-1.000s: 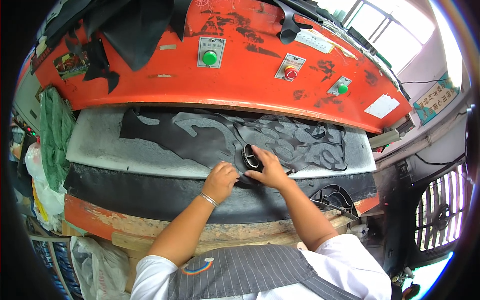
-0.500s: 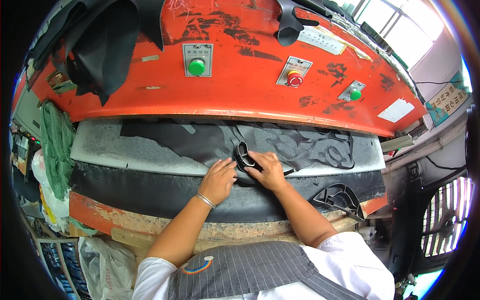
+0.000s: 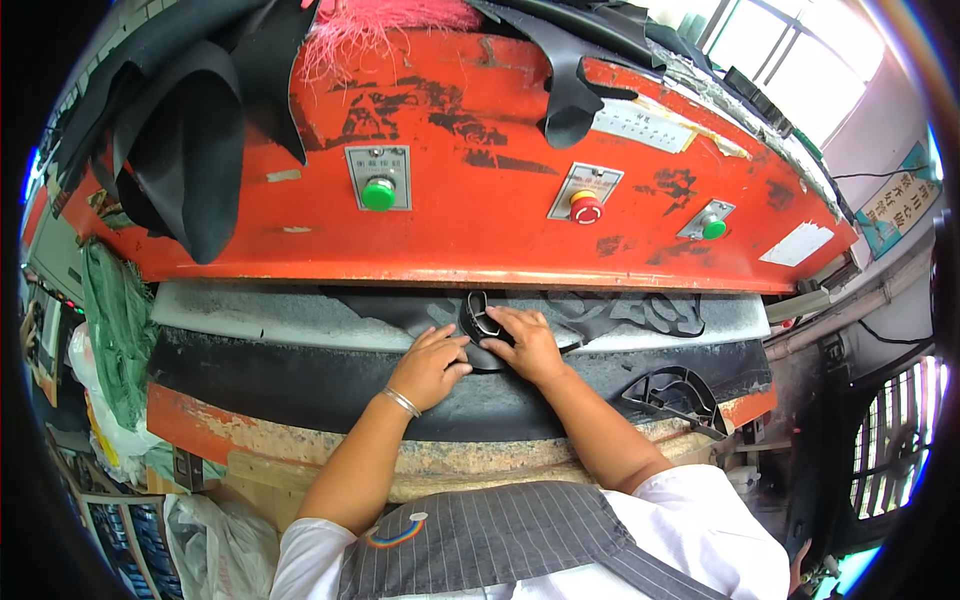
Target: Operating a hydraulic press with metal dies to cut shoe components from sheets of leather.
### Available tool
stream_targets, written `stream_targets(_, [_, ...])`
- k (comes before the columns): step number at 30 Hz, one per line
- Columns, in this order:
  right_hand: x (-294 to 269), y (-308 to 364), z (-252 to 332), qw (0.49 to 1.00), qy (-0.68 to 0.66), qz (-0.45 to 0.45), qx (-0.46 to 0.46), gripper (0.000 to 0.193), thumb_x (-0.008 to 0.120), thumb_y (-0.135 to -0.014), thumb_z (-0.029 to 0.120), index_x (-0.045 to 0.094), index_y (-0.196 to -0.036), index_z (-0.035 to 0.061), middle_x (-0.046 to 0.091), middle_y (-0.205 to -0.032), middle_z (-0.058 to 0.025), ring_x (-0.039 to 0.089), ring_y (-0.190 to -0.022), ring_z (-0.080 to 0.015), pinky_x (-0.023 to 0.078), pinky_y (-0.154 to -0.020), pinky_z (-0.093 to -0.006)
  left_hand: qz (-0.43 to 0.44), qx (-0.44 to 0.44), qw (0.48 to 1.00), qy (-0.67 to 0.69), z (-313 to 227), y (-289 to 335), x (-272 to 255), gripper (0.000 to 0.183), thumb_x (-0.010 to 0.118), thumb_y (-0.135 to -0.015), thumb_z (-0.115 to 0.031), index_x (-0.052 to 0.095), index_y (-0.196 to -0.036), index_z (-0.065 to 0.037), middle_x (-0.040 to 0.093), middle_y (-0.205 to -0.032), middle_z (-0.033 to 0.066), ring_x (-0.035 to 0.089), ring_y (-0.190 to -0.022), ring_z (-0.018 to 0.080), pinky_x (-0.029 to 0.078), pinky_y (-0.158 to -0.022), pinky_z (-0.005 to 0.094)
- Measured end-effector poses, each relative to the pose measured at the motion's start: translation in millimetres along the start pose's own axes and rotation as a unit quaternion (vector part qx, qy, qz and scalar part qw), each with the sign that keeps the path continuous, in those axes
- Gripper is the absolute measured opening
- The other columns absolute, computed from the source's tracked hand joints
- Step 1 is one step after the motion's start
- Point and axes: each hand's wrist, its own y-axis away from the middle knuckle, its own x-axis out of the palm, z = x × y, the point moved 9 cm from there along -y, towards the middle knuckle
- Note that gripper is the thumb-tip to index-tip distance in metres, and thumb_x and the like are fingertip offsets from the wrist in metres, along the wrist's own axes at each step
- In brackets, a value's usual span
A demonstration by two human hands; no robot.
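A small black metal cutting die (image 3: 469, 322), like a closed ring with an upright wall, stands on a dark leather sheet (image 3: 390, 312). My right hand (image 3: 535, 348) grips the die's right side, fingers over its rim and thumb near its front edge. Just left of the die rests my left hand (image 3: 428, 370), its fingers stretched out at the leather's near edge with the thumb apart. Whether those fingertips touch the die, I cannot tell. The sheet lies on a pale grey cutting board (image 3: 230, 312), and its right part has several cut-out holes.
The red press beam (image 3: 450, 235) hangs over the board's far part, bearing two green buttons and a red one. A larger curved cutting die (image 3: 712, 408) lies at the right on the black front ledge (image 3: 290, 385). Leather pieces (image 3: 200, 150) drape over the beam.
The red beam now covers more of the board and the leather, coming closer to my hands. Pink strands show on its top. Both hands stay nearly in place at the die.
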Motion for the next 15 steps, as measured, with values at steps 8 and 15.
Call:
stream_targets(8, [-216, -27, -21, 0.892, 0.116, -0.437, -0.019, 0.052, 0.058, -0.094, 0.023, 0.044, -0.137, -0.0017, 0.041, -0.144, -0.0205, 0.032, -0.138, -0.0342, 0.024, -0.113, -0.0470, -0.366, 0.054, 0.926, -0.073, -39, -33, -170, 0.017, 0.067, -0.085, -0.015, 0.061, -0.075, -0.003, 0.063, -0.081, 0.0098, 0.055, -0.073, 0.0286, 0.044, -0.068, 0.0409])
stream_targets(15, [-266, -51, -66, 0.852, 0.251, -0.436, 0.147, 0.067, 0.053, -0.097, 0.031, 0.024, -0.148, 0.0007, 0.010, -0.156, -0.0255, 0.013, -0.145, -0.0391, 0.016, -0.115, -0.0513, -0.266, 0.025, 0.960, -0.082, -46, -84, -208, 0.025, 0.061, -0.089, -0.012, 0.051, -0.070, -0.001, 0.046, -0.066, 0.0119, 0.046, -0.061, 0.0287, 0.037, -0.056, 0.0387])
